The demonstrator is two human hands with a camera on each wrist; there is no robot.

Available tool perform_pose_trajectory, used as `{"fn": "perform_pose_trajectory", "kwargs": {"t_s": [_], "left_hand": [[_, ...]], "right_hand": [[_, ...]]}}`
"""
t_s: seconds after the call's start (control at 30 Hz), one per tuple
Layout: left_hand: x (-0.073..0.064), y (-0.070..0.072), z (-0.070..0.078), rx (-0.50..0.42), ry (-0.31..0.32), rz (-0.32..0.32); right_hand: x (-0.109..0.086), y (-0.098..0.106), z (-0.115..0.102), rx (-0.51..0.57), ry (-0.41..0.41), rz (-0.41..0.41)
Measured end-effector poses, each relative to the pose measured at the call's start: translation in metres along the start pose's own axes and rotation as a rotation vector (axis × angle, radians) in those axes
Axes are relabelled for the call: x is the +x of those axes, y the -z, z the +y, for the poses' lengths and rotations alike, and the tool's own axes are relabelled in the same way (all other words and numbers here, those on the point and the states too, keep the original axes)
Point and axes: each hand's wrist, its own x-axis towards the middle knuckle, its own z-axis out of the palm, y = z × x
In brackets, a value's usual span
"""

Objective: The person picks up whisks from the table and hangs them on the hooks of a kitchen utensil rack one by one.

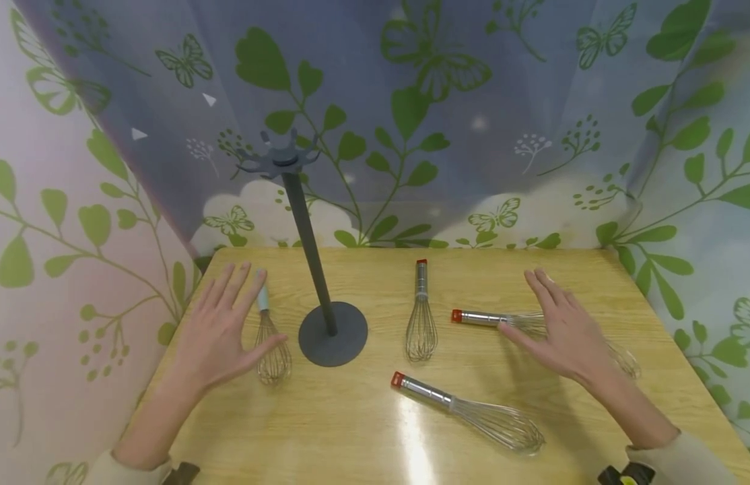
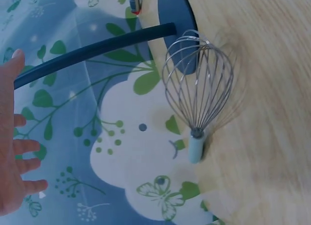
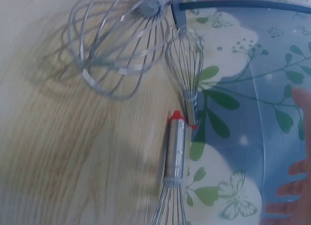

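Note:
My left hand [image 1: 220, 330] hovers with straight, spread fingers over a whisk with a pale green handle [image 1: 273, 353], partly covering it. Just right of that whisk a dark grey stand [image 1: 308, 249] rises from a round base to a ring of hooks. On the right, my right hand [image 1: 565, 330] is held flat above a steel whisk with a red end [image 1: 484, 318], hiding the middle of its wires. Another red-tipped whisk [image 1: 421, 316] lies upright in view at the table's middle. The largest whisk [image 1: 472, 411] lies slanted nearer the front. Both hands hold nothing.
A light wooden table [image 1: 363, 438] carries everything. Patterned cloth [image 1: 375, 168] with leaves and butterflies hangs along the back and both sides of the table. In the left wrist view the green-handled whisk [image 2: 197, 103] lies with its wires toward the stand's base [image 2: 184, 64].

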Motion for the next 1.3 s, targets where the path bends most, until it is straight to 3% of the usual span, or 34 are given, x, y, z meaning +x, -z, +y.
{"fn": "perform_pose_trajectory", "kwargs": {"t_s": [0.2, 0.5, 0.67, 0.9, 1.3], "left_hand": [[0.007, 0.01, 0.0, 0.014, -0.032, 0.069], [0.022, 0.025, -0.002, 0.033, -0.126, 0.249], [0.03, 0.034, 0.0, 0.031, -0.151, 0.299], [0.04, 0.045, 0.001, 0.037, -0.179, 0.34], [0.064, 0.066, 0.005, -0.013, -0.261, 0.55]], "right_hand": [[0.006, 0.002, -0.013, 0.073, -0.085, -0.064], [0.016, -0.002, -0.028, 0.162, -0.1, -0.093], [0.021, -0.005, -0.033, 0.198, -0.11, -0.101], [0.031, -0.002, -0.037, 0.38, -0.143, -0.139], [0.05, -0.004, -0.045, 0.647, -0.226, -0.199]]}}
